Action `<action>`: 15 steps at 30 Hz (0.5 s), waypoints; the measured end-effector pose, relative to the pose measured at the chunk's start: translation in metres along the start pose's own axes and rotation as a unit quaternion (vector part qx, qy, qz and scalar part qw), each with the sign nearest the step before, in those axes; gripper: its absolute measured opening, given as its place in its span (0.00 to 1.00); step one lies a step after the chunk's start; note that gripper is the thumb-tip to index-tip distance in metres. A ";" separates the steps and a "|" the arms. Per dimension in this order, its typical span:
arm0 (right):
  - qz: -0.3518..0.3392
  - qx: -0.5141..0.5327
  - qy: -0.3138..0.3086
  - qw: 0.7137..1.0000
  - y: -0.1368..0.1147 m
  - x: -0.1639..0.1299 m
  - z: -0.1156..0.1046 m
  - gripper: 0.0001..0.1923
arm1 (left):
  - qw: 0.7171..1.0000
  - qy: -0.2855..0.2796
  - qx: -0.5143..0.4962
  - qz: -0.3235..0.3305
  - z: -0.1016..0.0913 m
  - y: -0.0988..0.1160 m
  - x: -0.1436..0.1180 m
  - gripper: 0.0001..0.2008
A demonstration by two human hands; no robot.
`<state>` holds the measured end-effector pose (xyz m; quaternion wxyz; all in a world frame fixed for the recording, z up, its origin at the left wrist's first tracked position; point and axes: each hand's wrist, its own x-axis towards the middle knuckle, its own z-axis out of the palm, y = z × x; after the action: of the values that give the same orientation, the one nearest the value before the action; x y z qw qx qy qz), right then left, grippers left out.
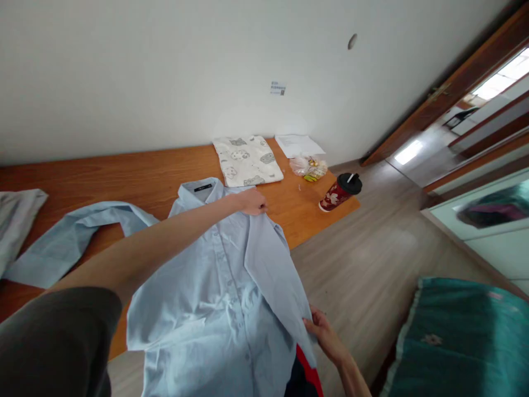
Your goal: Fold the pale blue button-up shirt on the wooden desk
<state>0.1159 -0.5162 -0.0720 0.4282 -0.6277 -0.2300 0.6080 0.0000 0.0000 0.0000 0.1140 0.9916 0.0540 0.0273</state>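
A light blue button-up shirt (223,275) lies front side up on the wooden table, its lower part hanging over the near edge. My left hand (253,202) reaches across the shirt and pinches the fabric at the shoulder on the right side. My right hand (324,333) grips the sleeve on that side lower down, thumb on top. Between both hands that sleeve (273,270) runs over the shirt's right front. The other sleeve (82,231) stretches out to the left across the table, partly behind my left arm.
Along the wall on the wooden table (157,165) lie a folded patterned cloth (248,160), a paper sheet (298,145) and a plastic bag (309,167). A red lidded cup (336,194) stands near the right corner. Pale fabric (19,215) lies far left; a teal-covered surface (458,336) is lower right.
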 end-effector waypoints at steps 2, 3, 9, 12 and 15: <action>-0.051 -0.071 0.015 0.996 -0.001 0.014 0.004 0.32 | 1.000 0.001 0.003 -0.004 -0.002 0.002 -0.002 0.14; -0.077 -0.099 0.020 0.992 0.000 0.019 0.005 0.32 | 1.000 0.003 0.004 -0.004 -0.002 0.003 -0.004 0.15; -0.034 -0.007 0.002 0.999 0.025 0.025 0.006 0.32 | 0.999 0.023 0.004 -0.030 -0.005 -0.002 -0.018 0.14; -0.003 0.008 -0.005 1.000 0.032 0.025 0.005 0.31 | 0.996 0.045 0.001 -0.075 -0.009 0.001 -0.022 0.12; -0.026 -0.002 -0.016 1.000 0.031 0.029 0.004 0.29 | 0.986 0.093 0.010 -0.136 -0.014 0.028 -0.030 0.13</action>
<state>0.1095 -0.5081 -0.1134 0.4389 -0.6126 -0.2547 0.6060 -0.0282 -0.0274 0.0187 0.1012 0.9693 0.1990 0.1031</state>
